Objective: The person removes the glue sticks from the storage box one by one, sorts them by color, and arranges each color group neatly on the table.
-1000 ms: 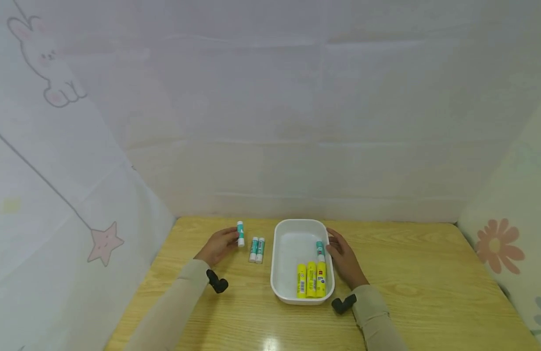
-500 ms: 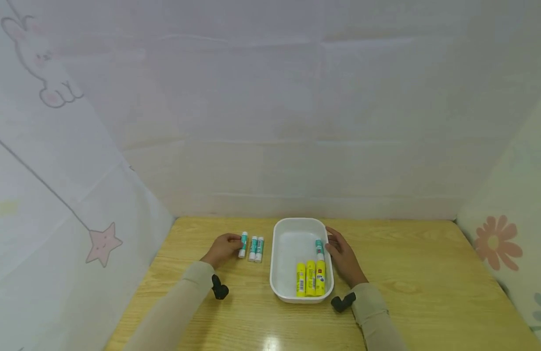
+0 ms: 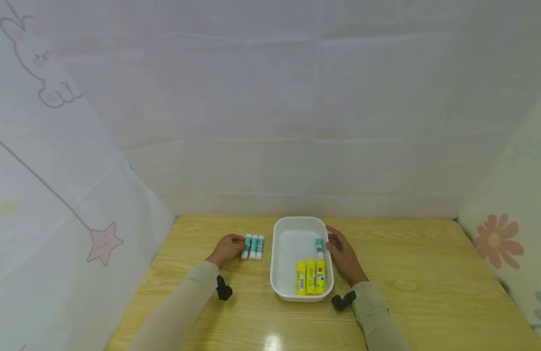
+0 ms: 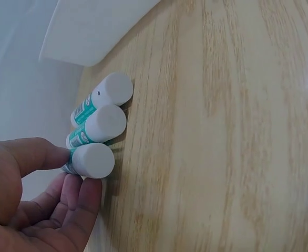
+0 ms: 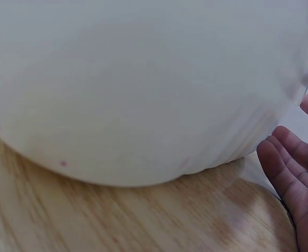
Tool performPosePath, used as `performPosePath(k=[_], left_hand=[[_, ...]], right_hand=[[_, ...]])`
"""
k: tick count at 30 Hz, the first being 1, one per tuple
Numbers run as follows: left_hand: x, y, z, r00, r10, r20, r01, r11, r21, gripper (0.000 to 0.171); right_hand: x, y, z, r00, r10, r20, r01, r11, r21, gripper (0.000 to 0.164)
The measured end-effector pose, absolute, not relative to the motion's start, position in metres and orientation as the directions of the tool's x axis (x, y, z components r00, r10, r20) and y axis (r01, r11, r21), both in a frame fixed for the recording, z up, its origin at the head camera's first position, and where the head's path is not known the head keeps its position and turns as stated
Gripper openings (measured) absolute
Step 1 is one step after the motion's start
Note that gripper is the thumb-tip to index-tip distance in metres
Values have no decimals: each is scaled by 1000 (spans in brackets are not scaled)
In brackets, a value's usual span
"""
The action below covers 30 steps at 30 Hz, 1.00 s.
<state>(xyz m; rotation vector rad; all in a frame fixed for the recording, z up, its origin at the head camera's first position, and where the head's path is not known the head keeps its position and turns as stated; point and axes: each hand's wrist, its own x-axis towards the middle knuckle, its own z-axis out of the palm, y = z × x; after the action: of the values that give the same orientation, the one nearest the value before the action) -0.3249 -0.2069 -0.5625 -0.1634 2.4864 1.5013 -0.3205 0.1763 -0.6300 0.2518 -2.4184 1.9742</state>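
Observation:
My left hand (image 3: pixel 228 248) pinches a teal-and-white glue stick (image 4: pixel 93 160) between thumb and fingers. It is the leftmost of three lying side by side; the middle glue stick (image 3: pixel 253 247) and the right glue stick (image 3: pixel 259 248) are beside it, white ends toward me. My right hand (image 3: pixel 345 256) rests against the right side of a white tray (image 3: pixel 274 273), fingers along its outer wall and thumb by the rim. Inside the tray, three yellow glue sticks (image 3: pixel 310 277) lie in a row at the near right, with a teal glue stick (image 3: pixel 320 247) behind the rightmost.
A wooden table (image 3: pixel 410 282) carries everything and runs back to a pale cloth wall (image 3: pixel 252 122). Printed cloth hangs at both sides. Bare tabletop extends right of the tray and in front of it.
My left hand has brought its glue stick down and rightward, from slightly apart to beside the other two. The right hand and the tray have stayed in place.

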Motion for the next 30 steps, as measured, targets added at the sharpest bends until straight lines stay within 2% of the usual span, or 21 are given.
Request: performPosePath(k=[22, 30], left_hand=[[-331, -205, -573, -970, 61, -237, -191, 417, 888, 34], [-331, -201, -578, -969, 72, -237, -187, 416, 890, 34]], right_hand=[[-314, 174, -614, -981, -140, 133, -160, 201, -966, 52], [-320, 176, -630, -986, -121, 119, -143, 218, -965, 50]])
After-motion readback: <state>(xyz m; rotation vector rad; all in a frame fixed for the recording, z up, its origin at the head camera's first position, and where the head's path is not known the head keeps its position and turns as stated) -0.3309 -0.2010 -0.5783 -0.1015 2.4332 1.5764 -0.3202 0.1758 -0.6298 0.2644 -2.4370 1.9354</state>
